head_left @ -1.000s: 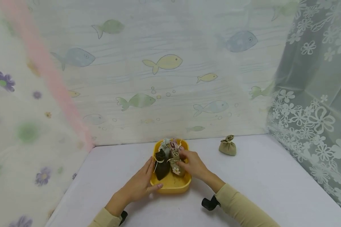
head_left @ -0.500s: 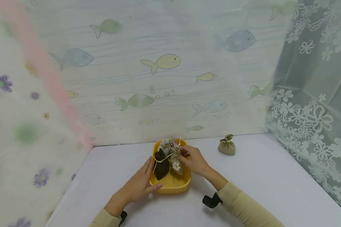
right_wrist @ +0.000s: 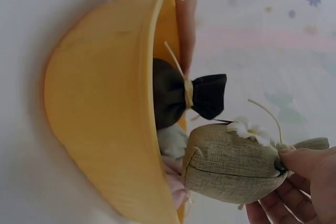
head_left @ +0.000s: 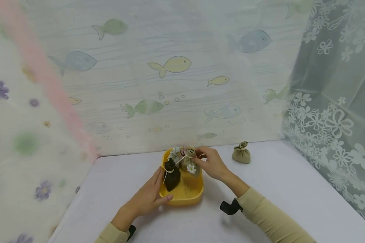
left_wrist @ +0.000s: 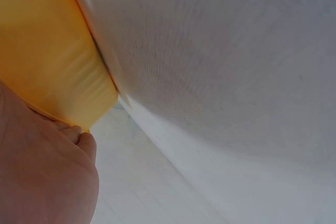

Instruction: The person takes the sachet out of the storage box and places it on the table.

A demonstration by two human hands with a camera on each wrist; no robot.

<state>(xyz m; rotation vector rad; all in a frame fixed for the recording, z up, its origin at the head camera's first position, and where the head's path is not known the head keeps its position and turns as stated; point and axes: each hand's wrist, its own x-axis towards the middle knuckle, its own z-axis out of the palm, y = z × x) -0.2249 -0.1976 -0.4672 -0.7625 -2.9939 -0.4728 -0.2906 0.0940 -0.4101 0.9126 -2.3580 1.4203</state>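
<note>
The work looks to be at an early stage. 1 plain khaki pouch [head_left: 241,153] is already sitting on the table [head_left: 286,189], right of centre in the head view, well apart from the yellow tray [head_left: 182,197]. The tray is standing at the lower centre of the frame and is still holding several pouches: a dark brown one [head_left: 172,174] tied with pale string, and behind it a grey one and a pinkish one, which are too small to describe more. So I am judging that 1 pouch is out, 1 is leaving, and about 3 are waiting.

The right hand [head_left: 212,163] is pinching the neck of the khaki pouch with a white flower [head_left: 190,165] and is holding it raised above the far part of the tray; in the right wrist view this pouch [right_wrist: 231,163] is hanging clear of the tray rim, with the fingers closed on its tied top. The left hand [head_left: 149,195] is lying flat with straight fingers against the left side of the tray, the thumb touching its near edge, steadying it.

The table is wearing a pale lilac-white cloth. Around it translucent curtains are hanging: fish print at the back, purple flowers with a pink stripe in the left of the frame, white lace flowers in the right.
</note>
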